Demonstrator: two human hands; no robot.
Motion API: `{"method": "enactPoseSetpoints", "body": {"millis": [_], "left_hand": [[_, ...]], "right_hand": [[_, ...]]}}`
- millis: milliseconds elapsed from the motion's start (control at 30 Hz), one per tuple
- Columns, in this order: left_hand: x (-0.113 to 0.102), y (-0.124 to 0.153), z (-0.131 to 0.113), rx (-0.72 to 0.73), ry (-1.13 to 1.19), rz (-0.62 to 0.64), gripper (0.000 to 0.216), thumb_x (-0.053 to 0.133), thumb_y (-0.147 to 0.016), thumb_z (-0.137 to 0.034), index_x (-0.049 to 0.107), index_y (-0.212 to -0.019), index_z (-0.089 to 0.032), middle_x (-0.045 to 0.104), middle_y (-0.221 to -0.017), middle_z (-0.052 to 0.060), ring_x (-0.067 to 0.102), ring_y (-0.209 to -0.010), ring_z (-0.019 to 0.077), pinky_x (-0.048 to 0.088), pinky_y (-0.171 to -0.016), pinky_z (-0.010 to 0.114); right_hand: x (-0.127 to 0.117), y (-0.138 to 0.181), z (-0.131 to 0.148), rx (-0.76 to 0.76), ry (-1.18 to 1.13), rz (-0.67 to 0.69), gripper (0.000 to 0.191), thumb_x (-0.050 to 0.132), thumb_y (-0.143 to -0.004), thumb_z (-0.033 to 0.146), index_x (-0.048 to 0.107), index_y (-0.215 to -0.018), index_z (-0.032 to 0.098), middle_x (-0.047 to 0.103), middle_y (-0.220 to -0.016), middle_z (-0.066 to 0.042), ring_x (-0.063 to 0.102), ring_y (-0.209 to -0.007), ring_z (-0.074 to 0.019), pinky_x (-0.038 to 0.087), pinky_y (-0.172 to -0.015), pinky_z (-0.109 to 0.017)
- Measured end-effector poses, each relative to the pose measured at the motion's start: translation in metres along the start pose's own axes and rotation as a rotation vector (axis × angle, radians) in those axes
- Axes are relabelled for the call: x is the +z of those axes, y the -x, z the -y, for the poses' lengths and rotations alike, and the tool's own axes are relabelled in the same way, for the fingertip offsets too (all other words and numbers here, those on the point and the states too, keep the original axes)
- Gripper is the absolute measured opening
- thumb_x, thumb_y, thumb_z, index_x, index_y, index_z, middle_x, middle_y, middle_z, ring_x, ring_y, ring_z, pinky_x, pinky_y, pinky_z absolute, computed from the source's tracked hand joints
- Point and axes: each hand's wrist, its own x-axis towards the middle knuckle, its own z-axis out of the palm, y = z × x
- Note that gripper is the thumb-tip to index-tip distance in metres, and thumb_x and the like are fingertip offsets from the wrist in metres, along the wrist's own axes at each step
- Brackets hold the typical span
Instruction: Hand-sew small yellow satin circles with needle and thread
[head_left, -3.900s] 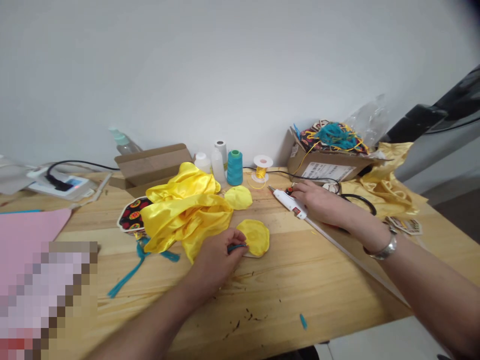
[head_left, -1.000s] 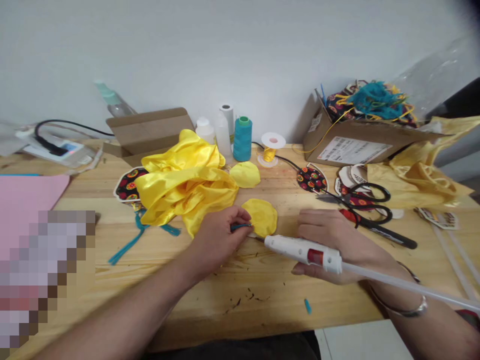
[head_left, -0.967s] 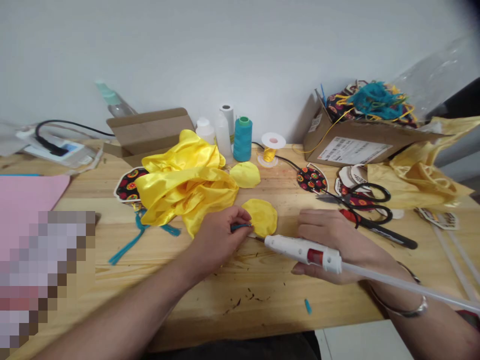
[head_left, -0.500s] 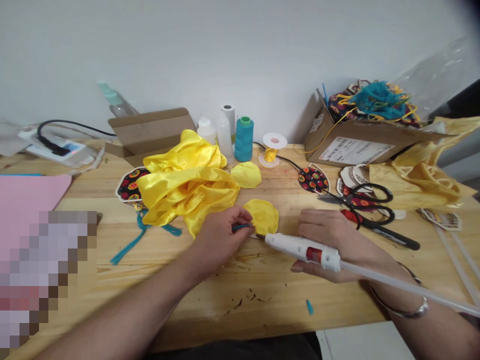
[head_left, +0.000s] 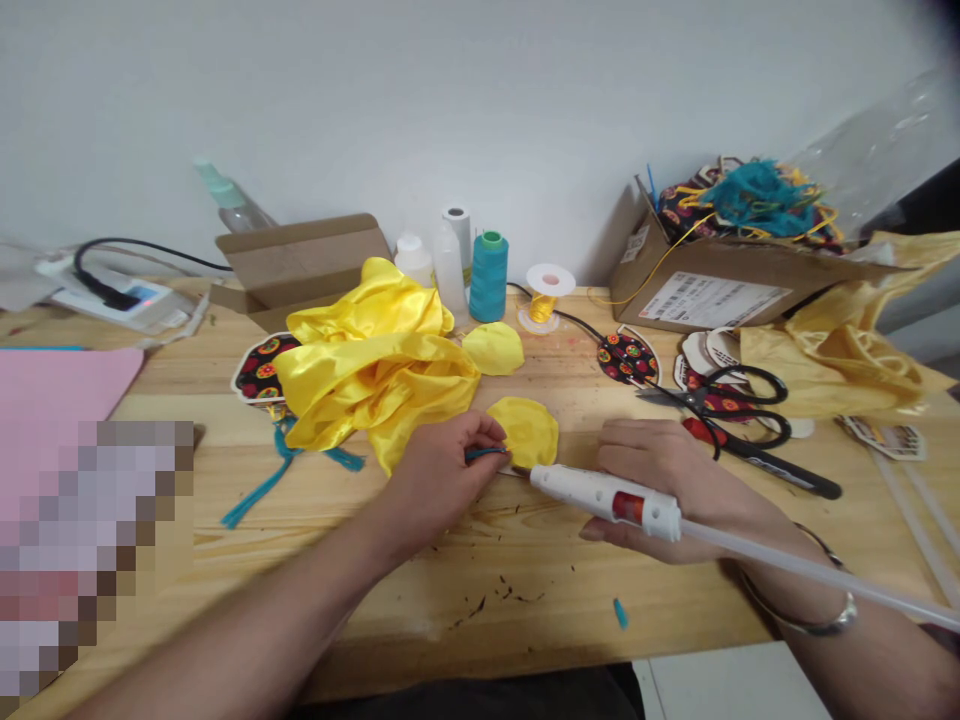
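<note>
My right hand [head_left: 652,485] is wrapped around a white hot glue gun [head_left: 577,488], with a long clear glue stick [head_left: 817,575] running out of its back end. The gun's tip points left, close to the fingers of my left hand [head_left: 450,465]. Those fingers are closed in a pinch on a thin dark teal strand [head_left: 484,453]; whether it is thread or a tool I cannot tell. Right behind the pinch lies a round yellow fabric piece [head_left: 531,430]. Crumpled yellow satin [head_left: 382,380] rests beyond my left hand, with a second yellow fabric piece [head_left: 493,349] beside it.
Black-handled scissors [head_left: 739,410] lie right of my right hand, near patterned pieces [head_left: 628,360]. Behind stand a teal thread cone [head_left: 489,280], a yellow cord spool [head_left: 550,300] and a filled cardboard box [head_left: 712,290]. A teal tassel [head_left: 259,495] and pink sheet [head_left: 60,400] lie left.
</note>
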Motion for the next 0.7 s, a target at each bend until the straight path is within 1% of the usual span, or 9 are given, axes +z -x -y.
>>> {"method": "enactPoseSetpoints", "body": {"millis": [333,600,700], "left_hand": [[0.0000,0.0009,0.0012,0.010,0.001,-0.002,0.009,0.062,-0.075,-0.022,0.062,-0.083,-0.019,0.072,-0.080,0.002,0.068,-0.076,0.0177,0.052,-0.070,0.030],[0.0005,-0.0005,0.0012,0.011,0.003,-0.002,0.008,0.060,-0.076,-0.023,0.061,-0.083,-0.019,0.072,-0.081,0.002,0.068,-0.076,0.0185,0.053,-0.069,0.031],[-0.0002,-0.0003,0.0003,0.002,-0.003,-0.001,0.009,0.060,-0.076,-0.023,0.062,-0.083,-0.019,0.072,-0.081,0.003,0.068,-0.077,0.0189,0.053,-0.070,0.031]], "right_hand": [[0.0006,0.0014,-0.0005,0.018,0.004,0.001,0.038,0.057,-0.079,0.050,0.054,-0.064,0.015,0.052,-0.066,-0.003,0.042,-0.059,-0.0122,0.027,-0.054,-0.027],[-0.0022,0.0030,-0.0018,0.026,0.029,0.060,0.038,0.055,-0.080,0.050,0.054,-0.064,0.016,0.051,-0.067,-0.003,0.041,-0.060,-0.0131,0.026,-0.055,-0.028],[-0.0021,0.0038,-0.0033,0.004,0.021,0.058,0.036,0.055,-0.080,0.049,0.053,-0.064,0.017,0.050,-0.067,-0.003,0.041,-0.061,-0.0134,0.026,-0.056,-0.029]]}}
